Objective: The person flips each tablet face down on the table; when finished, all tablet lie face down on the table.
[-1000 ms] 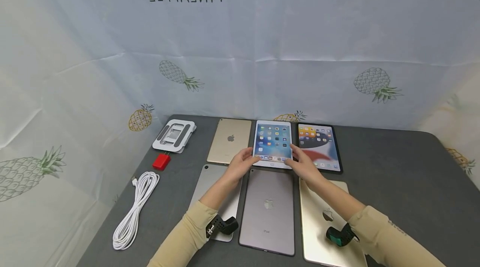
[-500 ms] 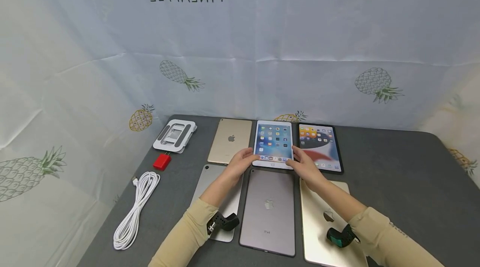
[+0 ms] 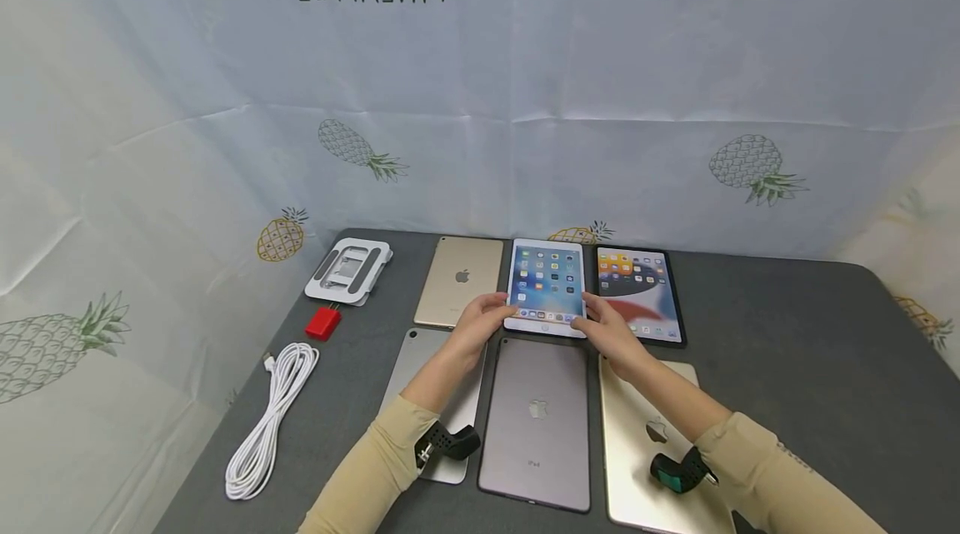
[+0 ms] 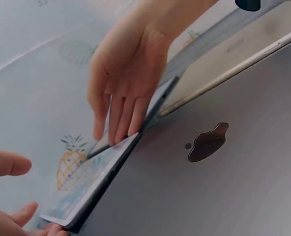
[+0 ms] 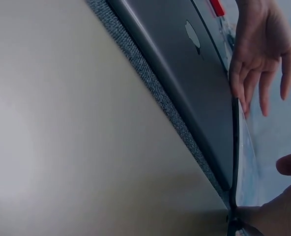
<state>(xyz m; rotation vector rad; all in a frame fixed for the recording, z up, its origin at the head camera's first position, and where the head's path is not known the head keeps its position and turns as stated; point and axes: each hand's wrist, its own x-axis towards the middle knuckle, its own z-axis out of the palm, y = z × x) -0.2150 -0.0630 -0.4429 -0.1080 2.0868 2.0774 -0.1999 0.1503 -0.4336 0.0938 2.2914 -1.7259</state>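
A white tablet [image 3: 546, 284] with a lit screen of app icons lies face up in the back row. My left hand [image 3: 480, 327] grips its lower left corner, thumb over the white frame and fingers along the side. At the opposite corner my right hand [image 3: 609, 331] holds it the same way. In the left wrist view the right hand [image 4: 128, 73] reaches down with fingertips at the edge of the tablet [image 4: 94, 184]. From the right wrist, the left hand [image 5: 264, 44] touches the tablet's far end.
Around it lie a gold tablet [image 3: 459, 282], a black-framed tablet [image 3: 637, 292], a grey tablet [image 3: 536, 426], a silver tablet [image 3: 467, 409] and a pale gold tablet [image 3: 630, 442]. At left are a white folding stand [image 3: 348, 270], a red charger plug [image 3: 323, 323] and a coiled white cable [image 3: 272, 421].
The white tablet has shifted very slightly toward the back at its left side, and the left hand with it. The right hand keeps nearly the same place.
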